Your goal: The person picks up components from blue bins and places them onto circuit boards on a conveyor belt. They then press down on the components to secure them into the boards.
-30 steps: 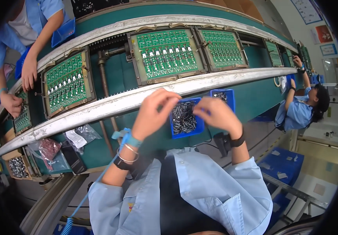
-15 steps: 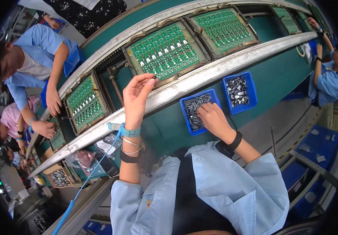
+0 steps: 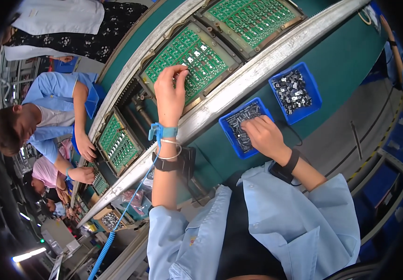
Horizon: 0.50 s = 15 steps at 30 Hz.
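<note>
My left hand (image 3: 170, 91) reaches over the near side of a green circuit board panel (image 3: 164, 63) in a metal frame, its thumb and forefinger bent together above the board. Whatever sits between those fingertips is too small to make out. White parts stand in a row on that panel beside the fingers. My right hand (image 3: 264, 134) dips its closed fingertips into a blue bin (image 3: 244, 156) of small dark, pin-like parts (image 3: 239, 120). What the right fingers grip is hidden among the parts. A blue coiled cord (image 3: 107, 249) runs to the band on my left wrist.
A second blue bin (image 3: 316, 105) with black and white parts stands right of the first. A pale metal rail (image 3: 225, 103) separates the bins from the framed boards. Another framed panel (image 3: 253, 21) lies farther right. At left, a co-worker's hands (image 3: 85, 149) are over other boards.
My left hand has moved from the panel's near edge farther in over the board. The right hand stays at the same bin. The whole view has turned and shifted.
</note>
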Each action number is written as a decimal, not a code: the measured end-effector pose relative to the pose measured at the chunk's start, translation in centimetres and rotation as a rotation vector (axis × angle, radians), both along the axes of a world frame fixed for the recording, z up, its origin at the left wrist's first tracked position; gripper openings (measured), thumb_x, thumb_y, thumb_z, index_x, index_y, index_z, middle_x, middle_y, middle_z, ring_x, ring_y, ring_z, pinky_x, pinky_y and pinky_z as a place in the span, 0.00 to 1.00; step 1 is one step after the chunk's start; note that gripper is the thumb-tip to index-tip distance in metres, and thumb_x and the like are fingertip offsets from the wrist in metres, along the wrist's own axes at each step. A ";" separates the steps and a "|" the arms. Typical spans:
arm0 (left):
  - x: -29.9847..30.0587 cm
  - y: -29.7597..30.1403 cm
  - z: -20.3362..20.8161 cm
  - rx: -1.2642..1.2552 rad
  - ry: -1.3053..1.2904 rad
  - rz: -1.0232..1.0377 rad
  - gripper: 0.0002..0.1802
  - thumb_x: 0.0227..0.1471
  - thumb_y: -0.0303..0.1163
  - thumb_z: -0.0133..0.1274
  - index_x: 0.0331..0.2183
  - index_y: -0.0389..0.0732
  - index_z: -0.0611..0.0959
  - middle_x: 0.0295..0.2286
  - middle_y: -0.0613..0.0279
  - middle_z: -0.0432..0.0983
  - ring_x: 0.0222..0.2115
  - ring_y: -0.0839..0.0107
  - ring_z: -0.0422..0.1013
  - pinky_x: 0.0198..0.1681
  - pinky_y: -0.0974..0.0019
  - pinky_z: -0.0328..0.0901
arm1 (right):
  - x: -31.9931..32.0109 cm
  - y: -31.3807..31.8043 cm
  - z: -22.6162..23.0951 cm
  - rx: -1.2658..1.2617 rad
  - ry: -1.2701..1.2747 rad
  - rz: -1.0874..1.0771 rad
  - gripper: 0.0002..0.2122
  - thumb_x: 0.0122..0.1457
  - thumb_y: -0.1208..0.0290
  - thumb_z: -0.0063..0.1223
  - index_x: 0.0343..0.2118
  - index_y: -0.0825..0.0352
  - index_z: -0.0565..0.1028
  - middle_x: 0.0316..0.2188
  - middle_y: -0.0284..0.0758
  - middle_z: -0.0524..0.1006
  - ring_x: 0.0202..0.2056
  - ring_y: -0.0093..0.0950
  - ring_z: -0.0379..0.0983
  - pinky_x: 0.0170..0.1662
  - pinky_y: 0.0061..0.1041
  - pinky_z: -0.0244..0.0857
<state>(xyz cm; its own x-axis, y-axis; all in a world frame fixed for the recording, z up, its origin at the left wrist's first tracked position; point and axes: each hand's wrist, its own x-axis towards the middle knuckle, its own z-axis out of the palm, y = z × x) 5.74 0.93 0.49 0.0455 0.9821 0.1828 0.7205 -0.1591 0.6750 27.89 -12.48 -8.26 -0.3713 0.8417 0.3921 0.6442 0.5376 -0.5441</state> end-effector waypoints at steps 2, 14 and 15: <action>0.4 1.1 -0.4 0.084 0.094 -0.050 0.05 0.52 0.25 0.56 0.33 0.36 0.82 0.29 0.58 0.77 0.31 0.67 0.71 0.37 0.67 0.64 | 0.3 0.2 -0.3 0.008 -0.014 -0.007 0.04 0.53 0.77 0.54 0.31 0.68 0.74 0.27 0.33 0.75 0.30 0.29 0.71 0.37 0.27 0.63; 1.4 3.0 -1.2 0.207 0.322 -0.163 0.03 0.51 0.24 0.54 0.30 0.35 0.80 0.27 0.54 0.73 0.32 0.55 0.65 0.38 0.57 0.62 | 1.3 1.0 -0.8 0.022 -0.078 0.009 0.12 0.47 0.79 0.51 0.37 0.68 0.75 0.33 0.34 0.77 0.35 0.28 0.73 0.42 0.27 0.64; 1.4 3.0 -1.2 0.211 0.330 -0.170 0.03 0.51 0.24 0.54 0.30 0.35 0.80 0.27 0.54 0.72 0.32 0.55 0.65 0.37 0.57 0.62 | 1.2 1.0 -0.9 0.020 -0.081 0.011 0.12 0.47 0.79 0.51 0.37 0.68 0.75 0.33 0.34 0.77 0.35 0.28 0.73 0.42 0.27 0.64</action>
